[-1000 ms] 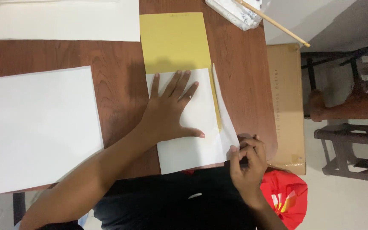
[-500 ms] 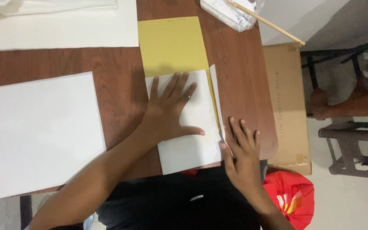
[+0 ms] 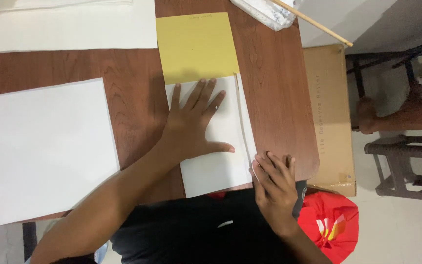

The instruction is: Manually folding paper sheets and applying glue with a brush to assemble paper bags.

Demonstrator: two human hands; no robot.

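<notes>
Wood-grain table fills most of the view, its brown top carrying several sheets. Largest of these is a big white sheet lying flat at the left, well apart from the hands, and another white sheet lies along the far edge. A brown cardboard box stands just beside the table's right edge, and a red bag sits on the floor near the box.

In the middle lies a yellow sheet, with a folded white paper overlapping its near edge and reaching to the table's front rim. A narrow flap runs down the paper's right side, a thin yellow line showing along the crease.

The left hand lies flat on the white paper, fingers spread and released, palm down; it appears to pin the paper so it does not slide. The right hand rests at the paper's lower right corner, fingers extended and laid flat rather than clenched, pressing on the flap's near end, seemingly to flatten the fold there. Neither hand grasps anything.

A thin wooden stick lies across a crumpled plastic bag at the far right corner.
</notes>
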